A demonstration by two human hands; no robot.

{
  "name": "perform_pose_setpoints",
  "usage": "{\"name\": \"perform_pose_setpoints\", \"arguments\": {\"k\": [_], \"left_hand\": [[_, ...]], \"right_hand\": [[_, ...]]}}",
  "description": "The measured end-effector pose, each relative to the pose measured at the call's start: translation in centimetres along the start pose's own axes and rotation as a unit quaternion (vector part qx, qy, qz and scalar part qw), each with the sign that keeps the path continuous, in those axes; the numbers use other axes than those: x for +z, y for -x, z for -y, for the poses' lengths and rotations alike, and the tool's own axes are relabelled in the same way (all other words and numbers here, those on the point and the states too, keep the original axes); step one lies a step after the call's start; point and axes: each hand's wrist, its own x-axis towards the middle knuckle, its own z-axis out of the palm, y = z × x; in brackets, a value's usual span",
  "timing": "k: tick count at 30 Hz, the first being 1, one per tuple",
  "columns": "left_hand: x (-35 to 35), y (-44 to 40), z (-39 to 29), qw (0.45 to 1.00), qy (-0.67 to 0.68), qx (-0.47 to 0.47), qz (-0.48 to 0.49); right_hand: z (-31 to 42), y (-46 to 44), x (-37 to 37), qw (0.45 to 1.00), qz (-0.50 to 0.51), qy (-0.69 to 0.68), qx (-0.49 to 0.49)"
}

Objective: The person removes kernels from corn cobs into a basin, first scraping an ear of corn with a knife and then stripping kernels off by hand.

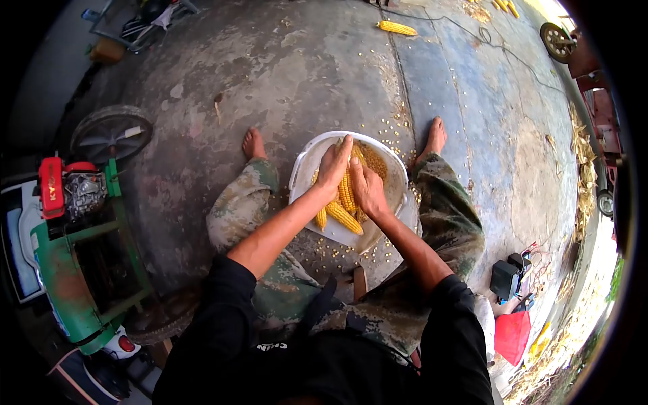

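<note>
A white tub (299, 158) stands on the floor between my feet, with loose yellow kernels and several corn cobs inside. My left hand (333, 167) and my right hand (368, 189) are over it, pressed from both sides around an upright-pointing corn cob (346, 194). The upper part of that cob is partly hidden by my fingers. Just below my wrists, another corn cob (344, 217) lies tilted at the tub's near side. Loose kernels (372, 159) show past my right fingertips.
Kernels are scattered on the concrete around the tub. A lone corn cob (397, 28) lies farther out. To the left stands a green machine (71, 283) with a red engine (52, 187) and a wheel. At right are a black box (504, 280) with wires and a red object (511, 336).
</note>
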Motion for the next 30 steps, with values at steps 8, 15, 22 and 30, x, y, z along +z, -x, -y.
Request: {"name": "perform_pose_setpoints", "arguments": {"k": [8,15,22,30], "left_hand": [[0.0,0.8,-0.4,0.999,0.001,-0.024,-0.028],[-1.2,-0.7,-0.2,0.995,0.056,-0.083,-0.020],[-2.2,-1.9,-0.7,0.983,0.120,-0.122,-0.071],[-2.1,-1.6,0.0,0.993,0.071,-0.046,-0.086]], "right_hand": [[-2.4,-0.6,1.0,0.993,-0.073,0.008,-0.097],[-1.4,-0.1,0.3,0.993,-0.029,-0.111,-0.004],[2.4,1.6,-0.4,0.990,0.044,-0.122,0.059],[1.5,1.6,-0.1,0.996,0.057,-0.037,-0.054]]}}
